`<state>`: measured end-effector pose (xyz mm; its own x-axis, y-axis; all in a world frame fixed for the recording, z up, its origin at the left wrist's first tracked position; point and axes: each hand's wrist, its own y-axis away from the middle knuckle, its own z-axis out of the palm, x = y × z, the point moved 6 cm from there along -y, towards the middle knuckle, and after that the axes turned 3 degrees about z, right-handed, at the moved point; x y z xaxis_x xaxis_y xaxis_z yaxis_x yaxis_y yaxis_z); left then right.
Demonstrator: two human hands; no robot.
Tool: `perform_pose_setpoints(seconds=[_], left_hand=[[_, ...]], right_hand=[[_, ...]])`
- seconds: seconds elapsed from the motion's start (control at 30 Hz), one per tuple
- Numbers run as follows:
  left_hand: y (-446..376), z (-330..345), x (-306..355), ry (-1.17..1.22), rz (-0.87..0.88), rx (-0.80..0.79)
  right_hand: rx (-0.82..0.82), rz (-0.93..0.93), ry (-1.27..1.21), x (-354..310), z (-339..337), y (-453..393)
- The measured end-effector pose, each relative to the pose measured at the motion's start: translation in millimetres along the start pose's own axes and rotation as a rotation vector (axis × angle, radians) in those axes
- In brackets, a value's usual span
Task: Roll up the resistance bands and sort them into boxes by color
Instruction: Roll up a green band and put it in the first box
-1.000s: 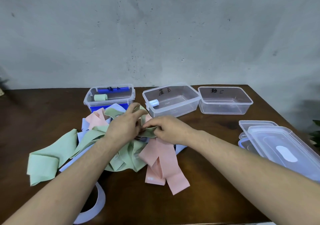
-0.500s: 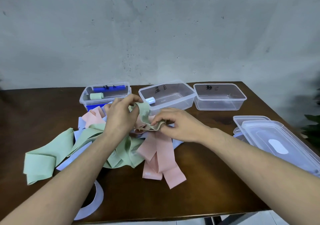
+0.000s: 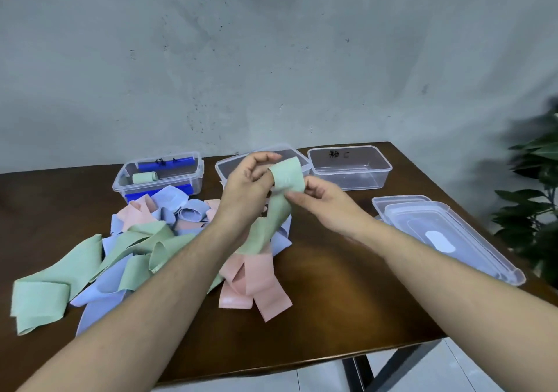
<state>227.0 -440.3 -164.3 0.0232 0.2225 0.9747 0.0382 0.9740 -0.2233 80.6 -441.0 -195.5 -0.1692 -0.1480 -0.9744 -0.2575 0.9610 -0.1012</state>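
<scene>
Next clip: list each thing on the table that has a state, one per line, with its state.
Green band: lifted, held by both hands, tail hanging down.
Left hand: gripping the band.
Right hand: pinching the band.
Left box: open, one green roll inside.
Right box: open, empty.
Loose bands: unrolled, heaped.
Lids: off, stacked.

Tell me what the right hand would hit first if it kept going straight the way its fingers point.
The right hand points left toward the left hand. It already pinches the green band held between them, so past the band it would probably meet the left hand's fingers, though depth is unclear.
</scene>
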Motion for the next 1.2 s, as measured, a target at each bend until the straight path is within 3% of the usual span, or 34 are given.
perform_pose_setpoints(seconds=[0.23,0.43,0.67,0.87,0.97,1.2], left_hand=[[12,38,-13,0.379,-0.322,-0.061],[23,64,-21,0.22,-0.392,-0.204],[26,76,-26,0.363,-0.34,-0.031],[15,76,-50,0.468,-0.385,0.096],[13,78,-62,0.494,-0.439,0.122],[-2,80,-79,0.486,-0.458,0.132]], right_hand=[[0.072,-0.007,-0.122,-2,-29,18],[0.068,0.068,-0.143,-5,-47,29],[0.06,0.17,-0.106,4,-52,46],[-0.205,0.323,-0.008,45,-42,69],[-0.174,0.324,0.063,53,-41,71],[-0.133,0.475,-0.268,60,-43,73]])
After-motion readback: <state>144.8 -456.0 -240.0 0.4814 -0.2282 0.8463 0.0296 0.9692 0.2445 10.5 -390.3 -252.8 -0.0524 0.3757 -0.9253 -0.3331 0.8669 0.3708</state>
